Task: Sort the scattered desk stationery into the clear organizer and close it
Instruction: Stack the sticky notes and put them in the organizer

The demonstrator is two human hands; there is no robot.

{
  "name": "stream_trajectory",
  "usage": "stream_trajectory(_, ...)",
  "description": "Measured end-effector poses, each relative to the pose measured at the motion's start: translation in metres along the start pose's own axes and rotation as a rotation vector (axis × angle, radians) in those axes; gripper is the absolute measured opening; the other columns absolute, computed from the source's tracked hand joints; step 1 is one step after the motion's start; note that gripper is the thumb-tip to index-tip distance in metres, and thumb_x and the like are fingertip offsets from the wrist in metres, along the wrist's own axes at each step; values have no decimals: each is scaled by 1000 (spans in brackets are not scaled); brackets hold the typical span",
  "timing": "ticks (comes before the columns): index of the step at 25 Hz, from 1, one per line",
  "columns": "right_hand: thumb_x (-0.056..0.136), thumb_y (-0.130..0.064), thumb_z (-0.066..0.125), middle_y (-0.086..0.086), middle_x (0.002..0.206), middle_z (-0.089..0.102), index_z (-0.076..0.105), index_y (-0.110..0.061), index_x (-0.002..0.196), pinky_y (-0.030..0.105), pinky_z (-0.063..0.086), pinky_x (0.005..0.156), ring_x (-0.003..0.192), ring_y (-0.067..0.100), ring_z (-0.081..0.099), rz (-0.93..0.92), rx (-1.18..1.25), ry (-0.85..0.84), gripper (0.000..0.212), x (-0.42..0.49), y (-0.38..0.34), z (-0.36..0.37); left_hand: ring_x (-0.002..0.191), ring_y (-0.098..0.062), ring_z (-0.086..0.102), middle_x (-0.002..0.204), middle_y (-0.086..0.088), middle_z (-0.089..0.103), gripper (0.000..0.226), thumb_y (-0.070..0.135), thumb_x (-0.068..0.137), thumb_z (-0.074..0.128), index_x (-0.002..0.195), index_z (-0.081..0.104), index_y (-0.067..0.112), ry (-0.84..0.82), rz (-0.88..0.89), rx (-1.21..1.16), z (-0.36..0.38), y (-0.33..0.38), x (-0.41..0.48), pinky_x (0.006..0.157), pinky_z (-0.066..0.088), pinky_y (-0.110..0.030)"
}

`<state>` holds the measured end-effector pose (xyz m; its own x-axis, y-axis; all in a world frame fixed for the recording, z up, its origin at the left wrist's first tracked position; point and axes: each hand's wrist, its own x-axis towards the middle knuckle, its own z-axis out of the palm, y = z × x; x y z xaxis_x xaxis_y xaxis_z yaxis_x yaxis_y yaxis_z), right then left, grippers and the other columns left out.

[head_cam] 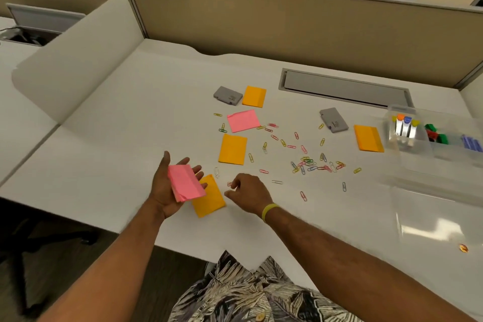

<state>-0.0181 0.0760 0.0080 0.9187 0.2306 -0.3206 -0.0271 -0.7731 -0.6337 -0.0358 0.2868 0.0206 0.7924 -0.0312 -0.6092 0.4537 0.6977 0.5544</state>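
Note:
A pink sticky-note pad (186,183) lies on the upturned palm of my left hand (167,185), whose thumb is raised clear of it. My right hand (248,195) hovers just right of an orange pad (210,198) near the desk's front edge. Its fingers are loosely curled, the index tip beside a pink paper clip (229,184). More orange pads (233,149) (254,96) (368,138) and another pink pad (243,120) lie on the desk. Several coloured paper clips (311,162) are scattered mid-desk. The clear organizer (418,162) stands open at the right.
Two grey boxes (228,95) (334,120) lie among the pads. The organizer holds capped markers (403,125), green and red clips (436,134) and blue pieces (471,142). Its clear lid (431,217) lies flat toward me. A cable slot (345,87) sits at the back; a white divider (75,57) stands left.

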Motion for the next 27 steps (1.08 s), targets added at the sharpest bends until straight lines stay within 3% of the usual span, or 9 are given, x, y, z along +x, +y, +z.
stream_trajectory(6, 72, -59, 71, 5, 106, 65, 59, -14, 105, 33, 48, 78, 97, 23, 62, 154, -224, -22, 57, 12, -28, 33, 103, -32, 60, 113, -18, 61, 46, 56, 91, 44, 110, 58, 17, -7, -70, 57, -25, 35, 29, 75, 57, -50)
stream_trajectory(12, 66, -50, 80, 8, 112, 66, 58, -12, 110, 35, 51, 82, 102, 26, 64, 353, -200, -43, 62, 25, -38, 43, 100, -33, 62, 117, -20, 61, 39, 45, 95, 43, 115, 58, 15, -61, -98, 123, -34, 52, 56, 73, 59, -43)
stream_trajectory(16, 68, -39, 79, 6, 104, 67, 63, -13, 101, 35, 54, 81, 96, 26, 65, 357, -125, -26, 45, 22, -41, 51, 102, -31, 63, 117, -17, 63, 42, 51, 93, 44, 115, 57, 17, -87, -104, 120, -34, 61, 66, 82, 55, -45)
stream_trajectory(18, 68, -31, 79, 2, 86, 67, 63, -16, 81, 34, 54, 74, 82, 20, 64, 314, 2, -8, 26, 17, -39, 44, 105, -31, 62, 119, -17, 62, 42, 48, 93, 46, 118, 55, 16, -96, -93, 138, -34, 64, 69, 83, 55, -46)
stream_trajectory(20, 69, -25, 82, -4, 69, 60, 56, -20, 66, 33, 49, 67, 67, 13, 56, 235, 132, 33, 27, 13, -37, 28, 107, -33, 61, 122, -20, 61, 39, 37, 94, 47, 125, 53, 13, -94, -70, 146, -35, 67, 71, 80, 57, -46)
stream_trajectory(25, 74, -24, 81, -2, 66, 60, 64, -19, 87, 32, 51, 66, 61, 9, 53, 112, 282, 261, 22, 8, -34, -18, 105, -34, 60, 124, -22, 59, 38, 25, 95, 38, 127, 54, 11, -109, -84, 104, -25, 57, 72, 73, 59, -44)
stream_trajectory(27, 77, -23, 78, -3, 63, 58, 65, -19, 85, 32, 51, 65, 59, 8, 51, 89, 293, 348, 16, 12, -37, -23, 103, -34, 60, 121, -22, 60, 38, 27, 95, 35, 123, 56, 13, -109, -79, 94, -13, 46, 72, 74, 59, -44)
